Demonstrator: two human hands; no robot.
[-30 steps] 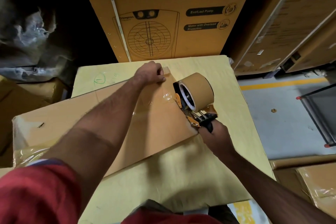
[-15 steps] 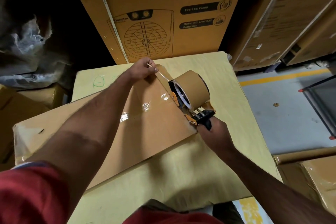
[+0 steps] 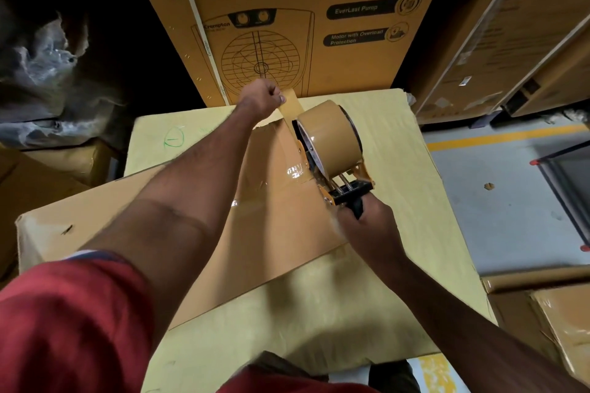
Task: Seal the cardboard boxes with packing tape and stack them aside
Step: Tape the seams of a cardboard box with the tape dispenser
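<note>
A flat brown cardboard box (image 3: 261, 233) lies slanted on a pale yellow surface (image 3: 392, 150), with shiny tape on its top. My right hand (image 3: 367, 217) grips the black handle of a tape dispenser (image 3: 332, 143) that carries a big roll of brown tape, held just above the box's far right part. My left hand (image 3: 263, 97) pinches the free end of the tape strip (image 3: 292, 107) and holds it stretched up and away from the roll, past the box's far corner.
A tall printed fan carton (image 3: 287, 19) stands right behind the yellow surface. More cartons lean at the right (image 3: 510, 35) and sit at the lower right (image 3: 555, 322). Crumpled plastic wrap (image 3: 41, 64) lies at the left. Grey floor with a yellow line (image 3: 498, 137) is on the right.
My left hand lifted off the box, pinched the tape end and pulled it up and away from the roll. The dispenser in my right hand tilted up and rose slightly.
</note>
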